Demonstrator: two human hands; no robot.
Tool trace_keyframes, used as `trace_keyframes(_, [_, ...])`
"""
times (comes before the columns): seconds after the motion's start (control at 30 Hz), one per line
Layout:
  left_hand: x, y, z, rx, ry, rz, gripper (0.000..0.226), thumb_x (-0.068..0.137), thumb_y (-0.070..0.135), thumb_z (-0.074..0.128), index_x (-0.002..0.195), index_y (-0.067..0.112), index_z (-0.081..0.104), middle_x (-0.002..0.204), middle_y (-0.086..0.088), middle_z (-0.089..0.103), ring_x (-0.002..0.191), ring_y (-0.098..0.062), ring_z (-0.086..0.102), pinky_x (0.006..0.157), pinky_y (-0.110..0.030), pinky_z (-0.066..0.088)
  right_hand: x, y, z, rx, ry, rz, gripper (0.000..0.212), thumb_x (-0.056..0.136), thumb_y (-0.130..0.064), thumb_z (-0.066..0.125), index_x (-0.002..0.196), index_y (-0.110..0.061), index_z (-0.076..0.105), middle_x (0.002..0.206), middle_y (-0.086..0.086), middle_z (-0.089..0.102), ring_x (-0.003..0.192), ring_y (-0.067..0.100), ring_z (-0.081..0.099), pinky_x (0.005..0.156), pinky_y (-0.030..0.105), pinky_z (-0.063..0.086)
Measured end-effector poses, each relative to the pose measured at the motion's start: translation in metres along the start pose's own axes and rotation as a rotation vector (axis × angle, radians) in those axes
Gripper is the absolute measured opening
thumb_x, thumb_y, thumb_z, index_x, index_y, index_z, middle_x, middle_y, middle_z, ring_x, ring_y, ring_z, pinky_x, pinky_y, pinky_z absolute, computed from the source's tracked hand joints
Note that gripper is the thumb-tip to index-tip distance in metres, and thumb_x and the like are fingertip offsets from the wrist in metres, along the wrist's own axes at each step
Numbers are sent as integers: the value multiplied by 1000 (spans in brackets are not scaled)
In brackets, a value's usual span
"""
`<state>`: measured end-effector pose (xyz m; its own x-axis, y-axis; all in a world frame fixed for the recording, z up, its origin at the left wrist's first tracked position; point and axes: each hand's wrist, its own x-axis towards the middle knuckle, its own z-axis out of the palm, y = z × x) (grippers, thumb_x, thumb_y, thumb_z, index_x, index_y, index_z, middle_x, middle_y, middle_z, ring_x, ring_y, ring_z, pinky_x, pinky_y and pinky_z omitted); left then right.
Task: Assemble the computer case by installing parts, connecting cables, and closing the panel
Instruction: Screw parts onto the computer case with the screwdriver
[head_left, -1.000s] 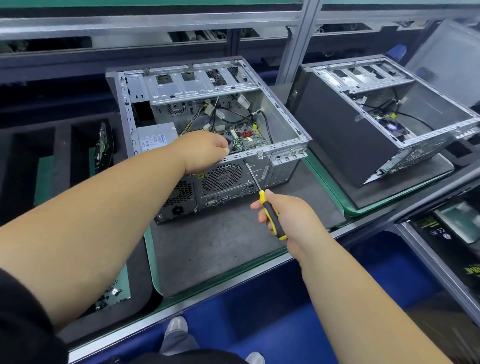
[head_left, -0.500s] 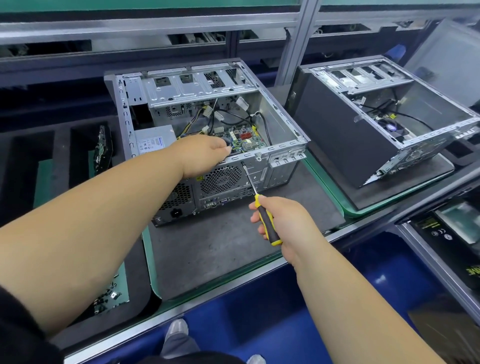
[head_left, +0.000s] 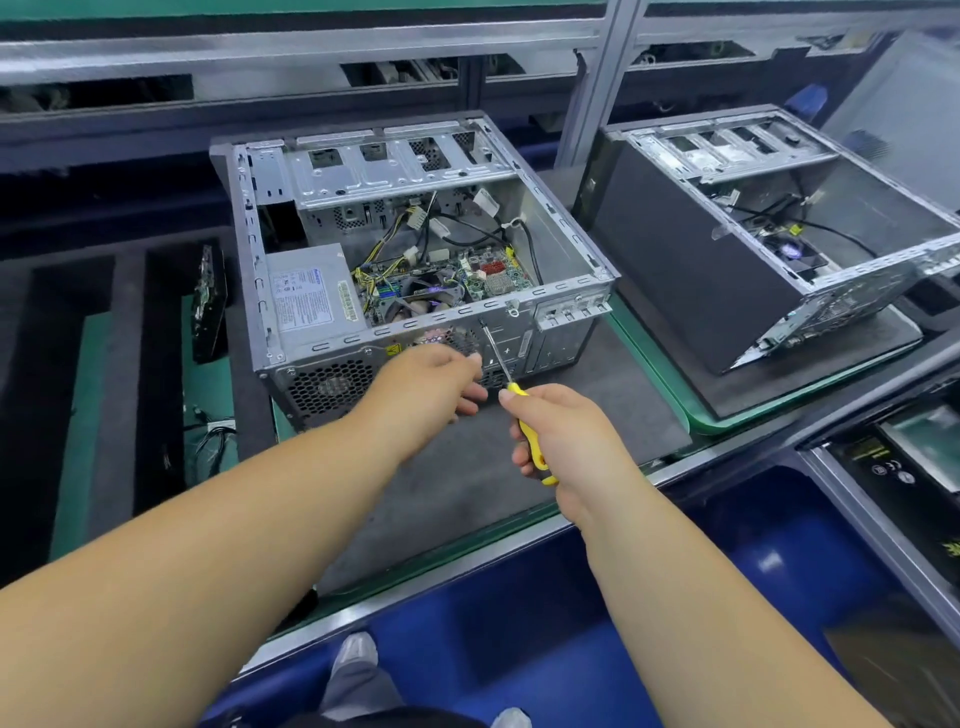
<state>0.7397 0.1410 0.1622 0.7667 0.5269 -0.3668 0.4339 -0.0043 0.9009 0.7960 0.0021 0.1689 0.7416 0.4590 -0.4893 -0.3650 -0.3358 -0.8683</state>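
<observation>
Case (head_left: 558, 332) lies open-side up on grey mat (head_left: 571, 415), interior accessible | our right hand (head_left: 558, 436) clenches screwdriver (head_left: 497, 358), tip at rear wall, we judge for a screw | left hand (head_left: 434, 387) beside the shaft; grip undeterminable.

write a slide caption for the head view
Right hand grips yellow-handled screwdriver at open grey metal computer case; left hand alongside.

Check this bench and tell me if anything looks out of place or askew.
One thing stands out: the second computer case, right of the open case being worked on, sits tilted, its near right corner propped up off its mat rather than lying flat. Otherwise nothing looks spilled or damaged; the right hand grips the screwdriver normally.
</observation>
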Motion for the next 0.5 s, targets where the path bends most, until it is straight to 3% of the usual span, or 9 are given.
trace_keyframes(0.07, [5, 2, 7, -346, -62, -230, 30, 97, 39, 56, 103, 11, 66, 88, -3, 75, 71, -10, 68, 63, -23, 52, 0, 3, -3, -36, -1, -2, 16, 96, -30, 64, 98, -15, 60, 74, 2, 58, 42, 6, 50, 43, 20, 41])
trace_keyframes(0.13, [10, 5, 11, -598, -94, -344, 36, 94, 44, 58, 106, 11, 66, 93, -3, 74, 76, -11, 68, 65, -22, 52, 0, 6, -6, -48, -2, 0, 16, 96, -32, 65, 97, -16, 60, 75, 1, 59, 44, 7, 51, 45, 21, 42])
trace_keyframes(0.27, [19, 13, 22, -679, -6, -337, 32, 90, 44, 64, 101, 15, 66, 100, 1, 74, 75, -6, 64, 60, -17, 48, 1, 12, -12, -79, -15, -6, 16, 95, -32, 64, 95, -17, 60, 75, 1, 59, 44, 7, 51, 46, 22, 42])
trace_keyframes(0.4, [20, 20, 29, -740, 80, -323, 21, 91, 38, 66, 89, 17, 67, 75, 7, 74, 68, -3, 65, 47, -10, 44, 3, 13, -17, -107, -17, -29, 17, 95, -34, 64, 96, -17, 60, 75, 0, 59, 47, 8, 52, 46, 22, 42])
trace_keyframes(0.5, [20, 21, 34, -785, 143, -288, 16, 92, 32, 66, 85, 18, 66, 68, 8, 73, 58, 0, 66, 45, -9, 43, 5, 11, -22, -125, -22, -54, 17, 94, -35, 65, 93, -18, 60, 75, -1, 60, 48, 8, 52, 48, 22, 42])
